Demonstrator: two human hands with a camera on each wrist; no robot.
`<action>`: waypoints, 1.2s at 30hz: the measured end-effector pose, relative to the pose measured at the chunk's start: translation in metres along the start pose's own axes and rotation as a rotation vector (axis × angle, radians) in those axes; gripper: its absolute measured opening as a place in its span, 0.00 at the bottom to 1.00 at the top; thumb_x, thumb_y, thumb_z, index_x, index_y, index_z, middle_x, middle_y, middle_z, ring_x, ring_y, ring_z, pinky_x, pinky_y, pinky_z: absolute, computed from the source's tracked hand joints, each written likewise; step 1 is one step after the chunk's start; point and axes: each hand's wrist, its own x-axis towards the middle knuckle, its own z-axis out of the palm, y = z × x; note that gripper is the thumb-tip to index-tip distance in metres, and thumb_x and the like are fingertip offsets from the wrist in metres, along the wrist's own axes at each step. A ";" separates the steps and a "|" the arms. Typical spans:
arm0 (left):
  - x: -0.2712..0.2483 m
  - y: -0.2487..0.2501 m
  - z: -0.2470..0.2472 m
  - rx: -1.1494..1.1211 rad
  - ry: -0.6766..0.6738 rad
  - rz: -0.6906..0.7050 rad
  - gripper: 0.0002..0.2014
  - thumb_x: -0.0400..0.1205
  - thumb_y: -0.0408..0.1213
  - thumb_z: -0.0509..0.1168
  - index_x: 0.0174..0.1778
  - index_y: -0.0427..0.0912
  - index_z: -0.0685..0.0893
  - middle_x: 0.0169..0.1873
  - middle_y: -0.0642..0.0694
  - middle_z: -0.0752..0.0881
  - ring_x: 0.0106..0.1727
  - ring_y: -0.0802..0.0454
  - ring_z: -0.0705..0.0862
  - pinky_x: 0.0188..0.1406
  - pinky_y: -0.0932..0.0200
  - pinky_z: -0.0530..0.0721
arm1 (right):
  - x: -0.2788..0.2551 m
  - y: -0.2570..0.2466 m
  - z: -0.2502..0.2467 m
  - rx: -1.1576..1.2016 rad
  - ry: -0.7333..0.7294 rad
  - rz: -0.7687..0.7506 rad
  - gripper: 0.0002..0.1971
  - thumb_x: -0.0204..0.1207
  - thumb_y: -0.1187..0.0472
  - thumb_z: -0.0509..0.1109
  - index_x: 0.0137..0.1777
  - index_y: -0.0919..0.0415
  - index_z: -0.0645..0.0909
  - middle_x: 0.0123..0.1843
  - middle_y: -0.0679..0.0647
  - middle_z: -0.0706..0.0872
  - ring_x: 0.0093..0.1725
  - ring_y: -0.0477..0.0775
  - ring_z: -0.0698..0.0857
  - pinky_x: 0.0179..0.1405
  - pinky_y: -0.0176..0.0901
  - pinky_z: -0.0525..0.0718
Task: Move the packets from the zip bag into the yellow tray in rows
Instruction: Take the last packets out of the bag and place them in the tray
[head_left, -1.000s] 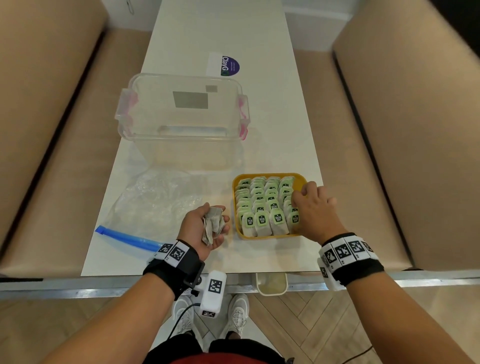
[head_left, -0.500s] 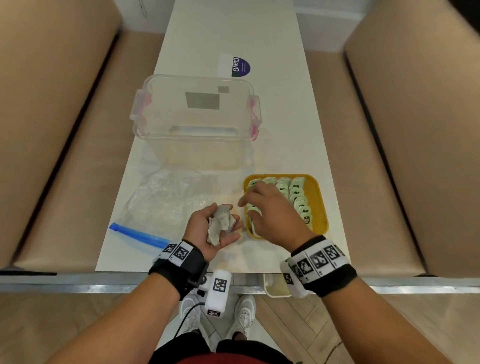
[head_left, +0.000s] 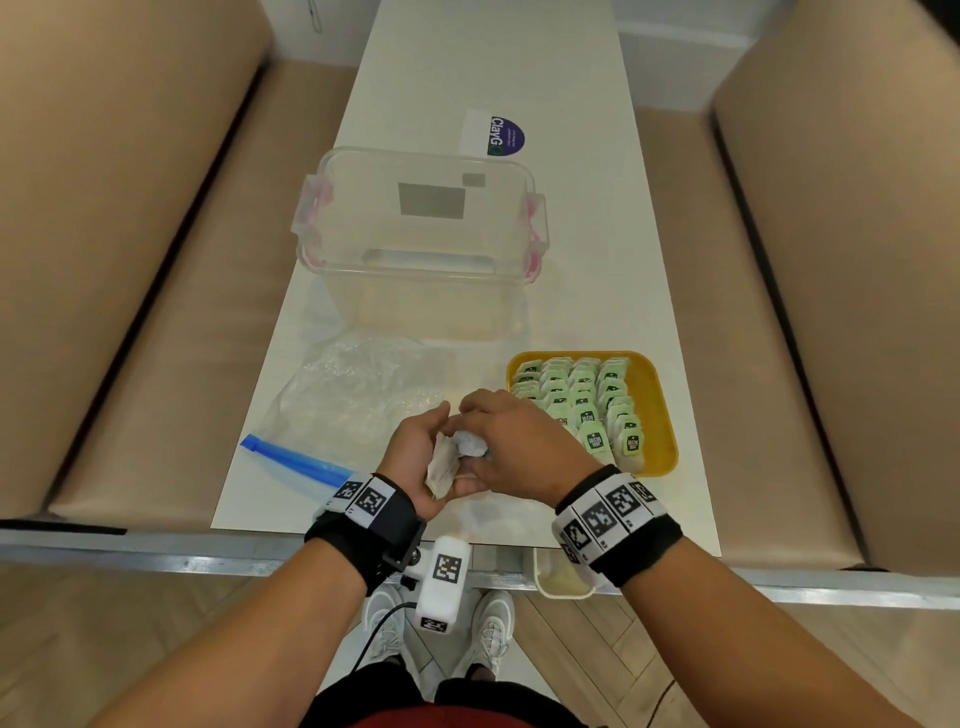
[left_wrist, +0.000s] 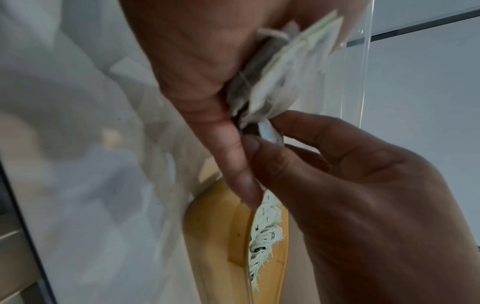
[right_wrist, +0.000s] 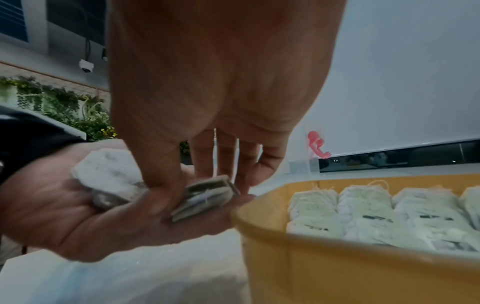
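My left hand (head_left: 415, 457) lies palm up near the table's front edge and holds a small bunch of pale tea-bag packets (head_left: 445, 465). My right hand (head_left: 511, 441) reaches over it, thumb and fingers pinching one packet (right_wrist: 207, 195) out of the bunch. The yellow tray (head_left: 652, 410) sits just right of both hands, filled with rows of green-tagged packets (head_left: 582, 400). The clear zip bag (head_left: 358, 400) with its blue seal lies flat to the left and looks empty.
A clear plastic tub (head_left: 421, 244) with pink latches stands behind the bag and tray. A purple-and-white sticker (head_left: 496, 135) lies farther back. Beige padded benches flank the narrow white table (head_left: 571, 291). A small cream cup (head_left: 563, 577) hangs below the front edge.
My right hand left the tray's right side, crossed over to the left hand and now pinches a packet there. The left hand stayed put, holding the bunch.
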 end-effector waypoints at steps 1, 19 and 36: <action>0.000 0.000 0.000 0.000 0.002 0.001 0.23 0.90 0.53 0.52 0.62 0.41 0.85 0.49 0.37 0.92 0.45 0.40 0.92 0.42 0.40 0.92 | 0.001 0.000 0.000 0.017 0.002 0.014 0.21 0.73 0.55 0.73 0.66 0.52 0.83 0.59 0.52 0.81 0.54 0.57 0.82 0.54 0.54 0.82; 0.006 0.002 0.001 0.131 0.092 0.041 0.19 0.87 0.51 0.57 0.62 0.44 0.87 0.42 0.43 0.91 0.40 0.46 0.91 0.35 0.60 0.84 | -0.010 0.042 -0.038 0.588 0.379 0.426 0.05 0.76 0.64 0.72 0.45 0.55 0.88 0.41 0.47 0.89 0.40 0.45 0.86 0.42 0.42 0.84; 0.012 -0.015 0.009 0.170 0.092 0.014 0.16 0.87 0.48 0.60 0.60 0.42 0.85 0.39 0.42 0.89 0.35 0.47 0.90 0.28 0.61 0.85 | -0.029 0.066 -0.013 0.234 -0.165 0.409 0.18 0.64 0.67 0.78 0.49 0.49 0.78 0.50 0.46 0.80 0.48 0.47 0.79 0.41 0.38 0.76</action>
